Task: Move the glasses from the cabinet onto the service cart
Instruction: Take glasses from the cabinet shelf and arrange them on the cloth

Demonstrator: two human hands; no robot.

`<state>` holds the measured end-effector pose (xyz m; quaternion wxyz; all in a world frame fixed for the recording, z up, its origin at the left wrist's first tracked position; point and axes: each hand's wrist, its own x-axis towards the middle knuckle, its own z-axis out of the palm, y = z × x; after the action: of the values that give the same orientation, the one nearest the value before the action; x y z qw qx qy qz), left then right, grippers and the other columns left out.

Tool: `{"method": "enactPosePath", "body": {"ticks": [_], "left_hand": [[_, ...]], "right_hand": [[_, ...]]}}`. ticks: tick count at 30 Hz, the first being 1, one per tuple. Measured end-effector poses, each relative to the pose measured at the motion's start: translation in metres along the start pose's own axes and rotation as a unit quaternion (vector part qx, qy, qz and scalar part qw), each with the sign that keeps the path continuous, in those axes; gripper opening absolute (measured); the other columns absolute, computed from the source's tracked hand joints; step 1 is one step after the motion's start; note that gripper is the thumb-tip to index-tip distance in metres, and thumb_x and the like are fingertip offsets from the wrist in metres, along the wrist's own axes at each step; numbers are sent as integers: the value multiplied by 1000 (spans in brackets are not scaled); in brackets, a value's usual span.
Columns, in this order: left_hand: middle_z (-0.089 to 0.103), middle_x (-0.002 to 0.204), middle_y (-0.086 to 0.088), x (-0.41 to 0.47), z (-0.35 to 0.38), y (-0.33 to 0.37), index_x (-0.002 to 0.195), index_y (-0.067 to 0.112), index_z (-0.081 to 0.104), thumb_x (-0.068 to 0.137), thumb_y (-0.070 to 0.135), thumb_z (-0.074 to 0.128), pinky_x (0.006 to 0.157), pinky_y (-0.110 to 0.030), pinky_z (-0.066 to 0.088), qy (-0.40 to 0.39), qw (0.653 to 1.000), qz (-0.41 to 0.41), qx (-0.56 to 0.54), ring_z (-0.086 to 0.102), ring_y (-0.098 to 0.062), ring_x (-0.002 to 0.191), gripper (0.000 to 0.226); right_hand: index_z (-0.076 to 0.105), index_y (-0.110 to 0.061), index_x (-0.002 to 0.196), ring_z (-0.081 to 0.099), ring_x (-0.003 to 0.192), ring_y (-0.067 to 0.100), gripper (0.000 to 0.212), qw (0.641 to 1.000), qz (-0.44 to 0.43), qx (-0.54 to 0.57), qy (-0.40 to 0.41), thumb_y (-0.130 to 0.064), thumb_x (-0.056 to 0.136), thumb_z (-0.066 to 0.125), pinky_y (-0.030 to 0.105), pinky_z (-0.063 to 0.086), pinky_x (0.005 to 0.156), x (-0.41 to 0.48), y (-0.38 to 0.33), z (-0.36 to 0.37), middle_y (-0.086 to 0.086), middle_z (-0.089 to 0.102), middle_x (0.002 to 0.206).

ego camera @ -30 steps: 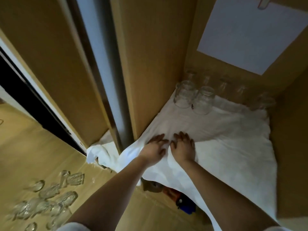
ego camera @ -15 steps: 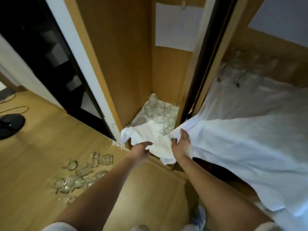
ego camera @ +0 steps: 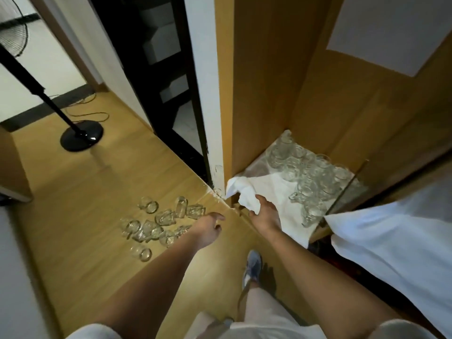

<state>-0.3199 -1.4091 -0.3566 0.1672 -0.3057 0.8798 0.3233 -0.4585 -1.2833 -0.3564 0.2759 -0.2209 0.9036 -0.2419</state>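
Note:
Several clear glasses [ego camera: 305, 172] stand crowded on a white cloth [ego camera: 274, 192] on the low shelf of the wooden cabinet [ego camera: 259, 94]. My right hand [ego camera: 265, 216] grips the bunched front corner of that cloth at the shelf's edge. My left hand [ego camera: 208, 228] hovers to its left with relaxed fingers and holds nothing. Just beyond it, several more glasses [ego camera: 159, 223] lie tipped on a light wooden surface [ego camera: 85, 204]. No cart is plainly recognisable.
A black fan stand [ego camera: 82, 135] rests on the wood at the far left, before a dark doorway [ego camera: 151, 57]. A second white cloth [ego camera: 396, 241] covers a shelf at the right. A glass door edge [ego camera: 347, 189] stands beside the cabinet's glasses. My shoe [ego camera: 252, 265] is below.
The view swung left from the right cloth-covered shelf to the left compartment. My left hand let go of the cloth and moved left toward the lying glasses; my right hand gathered the cloth corner.

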Motion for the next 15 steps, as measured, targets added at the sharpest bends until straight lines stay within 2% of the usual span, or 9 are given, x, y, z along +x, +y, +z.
{"method": "enactPosePath", "body": {"ticks": [3,7,11,15], "left_hand": [[53,135,-9,34,-16,1,139,18,43,96,15,47,92,-23,39,4,1000,-8,-1,54,-24,119,44],[52,136,-9,108,-50,19,139,19,42,95,17,46,89,-26,43,9,1000,-13,-10,56,-25,116,45],[48,142,-6,175,-72,55,137,19,45,95,18,46,99,-26,38,3,1000,13,6,48,-24,126,42],[53,136,-7,230,-78,92,138,21,45,95,19,44,95,-28,42,-35,998,46,34,52,-27,120,43]], "right_hand": [[36,-21,143,43,127,28,55,1000,-1,5,-9,-25,91,55,40,42,101,39,-10,1,9,49,138],[35,-22,144,47,125,28,57,999,22,29,-18,-22,91,56,37,44,99,107,-23,-20,9,51,137],[36,-19,143,50,123,29,57,999,33,35,11,-19,91,57,33,45,95,166,-22,-63,11,52,136],[41,-22,140,54,117,31,54,995,72,50,48,-17,89,59,35,48,91,212,-5,-103,11,56,130]]}}
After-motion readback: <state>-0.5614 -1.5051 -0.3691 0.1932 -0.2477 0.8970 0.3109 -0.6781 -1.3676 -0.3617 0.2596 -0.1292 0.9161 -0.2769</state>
